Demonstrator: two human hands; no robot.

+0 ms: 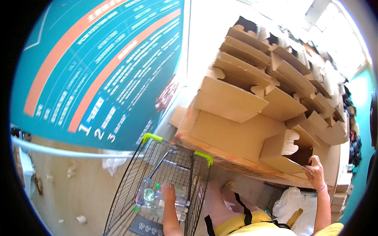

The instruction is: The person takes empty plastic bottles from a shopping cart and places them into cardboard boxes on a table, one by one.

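My left hand (168,193) reaches down into a black wire cart (130,185) with lime-green corner grips and rests on clear plastic bottles (151,198) lying at its bottom. Whether the fingers grip a bottle is hard to tell. My right hand (315,171) is raised to the right and holds the edge of an open flap on a brown cardboard box (281,151) in a tall stack. The flap hides part of the fingers.
Stacked open cardboard boxes (252,90) fill the middle and right. A teal wall panel (94,67) with orange stripes stands on the left above a wooden floor (75,188) with scraps. A white plastic bag (289,204) lies below my right arm.
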